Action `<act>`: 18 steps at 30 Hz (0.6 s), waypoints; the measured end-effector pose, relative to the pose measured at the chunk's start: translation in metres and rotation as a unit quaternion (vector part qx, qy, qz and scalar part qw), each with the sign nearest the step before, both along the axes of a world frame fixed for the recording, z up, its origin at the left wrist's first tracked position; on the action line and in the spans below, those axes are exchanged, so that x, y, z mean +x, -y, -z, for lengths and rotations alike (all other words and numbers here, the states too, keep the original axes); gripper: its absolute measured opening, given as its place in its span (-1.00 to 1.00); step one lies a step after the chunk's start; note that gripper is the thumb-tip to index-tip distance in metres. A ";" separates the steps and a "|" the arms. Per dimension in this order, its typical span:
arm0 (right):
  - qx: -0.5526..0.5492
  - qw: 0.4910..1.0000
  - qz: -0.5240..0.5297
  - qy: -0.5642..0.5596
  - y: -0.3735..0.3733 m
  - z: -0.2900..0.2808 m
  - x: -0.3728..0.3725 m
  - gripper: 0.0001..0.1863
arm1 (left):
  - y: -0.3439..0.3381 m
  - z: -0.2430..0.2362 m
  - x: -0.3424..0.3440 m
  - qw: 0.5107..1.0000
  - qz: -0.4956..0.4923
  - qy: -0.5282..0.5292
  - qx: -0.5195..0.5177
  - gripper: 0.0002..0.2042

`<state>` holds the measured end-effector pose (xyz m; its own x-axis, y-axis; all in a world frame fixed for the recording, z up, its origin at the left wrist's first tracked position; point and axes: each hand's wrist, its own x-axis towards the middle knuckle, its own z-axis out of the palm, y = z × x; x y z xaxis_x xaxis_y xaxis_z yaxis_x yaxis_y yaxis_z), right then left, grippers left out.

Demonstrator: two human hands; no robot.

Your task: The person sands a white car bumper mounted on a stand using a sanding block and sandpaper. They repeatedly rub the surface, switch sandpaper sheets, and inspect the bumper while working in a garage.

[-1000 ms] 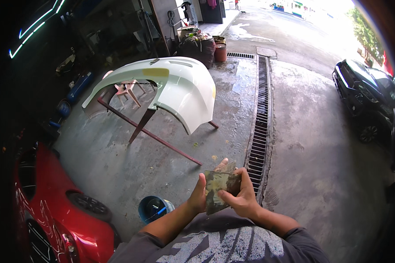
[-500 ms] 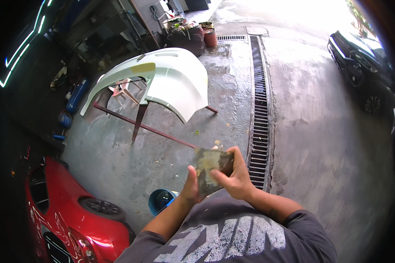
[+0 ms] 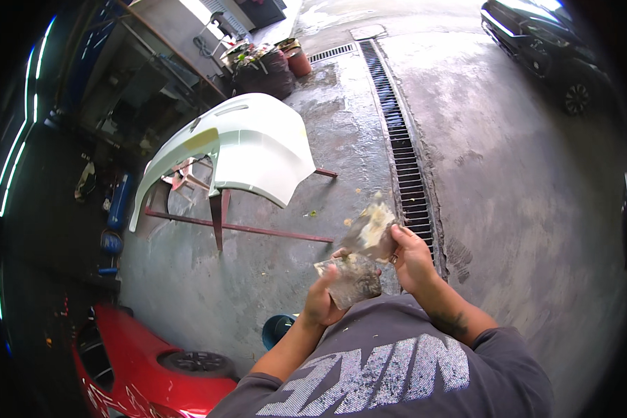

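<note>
Two worn flat pieces, stained grey and cream, are held before my chest. My left hand (image 3: 319, 301) grips the lower piece, a grey rectangular slab (image 3: 357, 282), with the thumb on top. In my right hand (image 3: 414, 263) a thinner, cream-smeared sheet (image 3: 373, 233) is pinched by its right edge and tilted upward. This sheet is slightly blurred, and its lower edge lies close over the slab; I cannot tell if they touch. The exact kind of either piece is unclear.
A pale car body panel (image 3: 261, 150) rests on a dark red metal stand (image 3: 258, 228). A blue bucket (image 3: 277, 330) stands near my left forearm. A red car (image 3: 146, 369) is at lower left, a drain grate (image 3: 400, 150) runs right of the panel, and a dark car (image 3: 547, 49) stands far right.
What looked like one piece between both hands is now two, with my right hand drawn up and right holding the cream-smeared sheet. The view has shifted.
</note>
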<state>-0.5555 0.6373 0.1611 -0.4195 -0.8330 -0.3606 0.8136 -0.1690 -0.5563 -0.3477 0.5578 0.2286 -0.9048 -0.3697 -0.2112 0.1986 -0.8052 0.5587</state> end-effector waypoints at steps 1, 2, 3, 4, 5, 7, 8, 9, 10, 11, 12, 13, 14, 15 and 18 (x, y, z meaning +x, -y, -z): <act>0.000 0.999 -0.012 -0.041 -0.003 -0.002 0.001 -0.71 | 0.000 0.002 -0.005 0.998 0.000 0.051 -0.046 -0.38; 0.000 0.996 -0.025 -0.082 -0.005 -0.003 0.004 -0.72 | 0.000 0.006 -0.010 0.991 0.000 0.100 -0.092 -0.43; 0.000 0.992 -0.039 -0.123 -0.007 -0.006 0.006 -0.72 | -0.001 0.009 -0.015 0.979 -0.001 0.149 -0.138 -0.48; -0.017 0.992 -0.061 -0.107 -0.011 -0.014 0.003 -0.72 | -0.004 0.007 -0.024 0.983 -0.034 0.141 -0.109 -0.57; -0.019 0.991 -0.061 -0.120 -0.013 -0.013 0.001 -0.71 | -0.004 0.008 -0.031 0.981 -0.061 0.158 -0.090 -0.58; -0.022 0.987 -0.064 -0.143 -0.016 -0.016 0.000 -0.64 | -0.003 0.013 -0.039 0.973 -0.115 0.193 -0.051 -0.58; 0.010 0.980 -0.011 -0.196 -0.018 -0.023 0.005 -0.37 | -0.001 0.014 -0.041 0.973 -0.131 0.182 -0.055 -0.58; 0.043 0.982 -0.018 -0.183 -0.022 -0.031 0.006 -0.31 | 0.001 0.015 -0.041 0.972 -0.148 0.172 -0.059 -0.58; 0.074 0.982 -0.025 -0.170 -0.025 -0.040 0.007 -0.25 | 0.004 0.013 -0.042 0.971 -0.164 0.161 -0.065 -0.57; 0.106 0.981 -0.032 -0.157 -0.026 -0.045 0.008 -0.18 | 0.006 0.010 -0.042 0.971 -0.179 0.148 -0.063 -0.58; 0.095 0.978 -0.127 -0.138 -0.032 -0.038 0.001 -0.25 | 0.008 0.006 -0.042 0.970 -0.195 0.135 -0.061 -0.59; 0.087 0.977 -0.129 -0.146 -0.034 -0.025 -0.002 -0.30 | 0.009 0.005 -0.044 0.969 -0.209 0.121 -0.059 -0.60; 0.077 0.976 -0.134 -0.154 -0.030 -0.016 -0.003 -0.36 | 0.014 0.005 -0.044 0.944 -0.278 0.142 -0.103 -0.62; 0.067 0.975 -0.139 -0.162 -0.028 -0.008 -0.004 -0.41 | 0.022 0.009 -0.044 0.913 -0.346 0.162 -0.145 -0.63; 0.022 0.983 -0.075 -0.163 -0.027 0.002 -0.036 -0.70 | 0.040 -0.004 -0.027 0.859 -0.400 0.192 -0.256 -0.66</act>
